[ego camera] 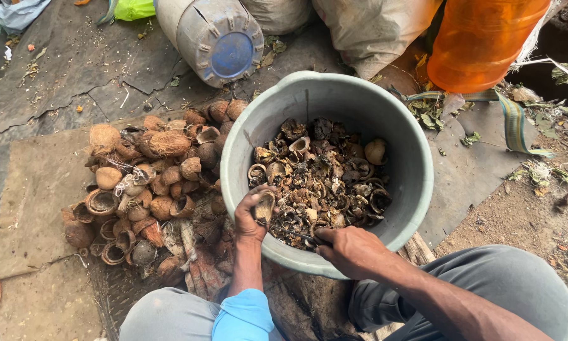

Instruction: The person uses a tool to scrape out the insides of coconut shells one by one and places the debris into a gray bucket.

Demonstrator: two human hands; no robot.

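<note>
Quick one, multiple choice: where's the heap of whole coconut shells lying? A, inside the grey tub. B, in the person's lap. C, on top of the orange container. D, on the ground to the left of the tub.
D: the coconut shells are heaped on the ground left of the grey tub, which holds only broken bits.

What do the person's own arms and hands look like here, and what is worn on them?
Both hands, left hand and right hand, are bare, no gloves. The left arm has a bright blue sleeve near the elbow; the right forearm is uncovered. No rings or watch visible.

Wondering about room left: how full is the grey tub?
Roughly half full: shell pieces cover the bottom of the grey tub, bare wall showing above.
</note>
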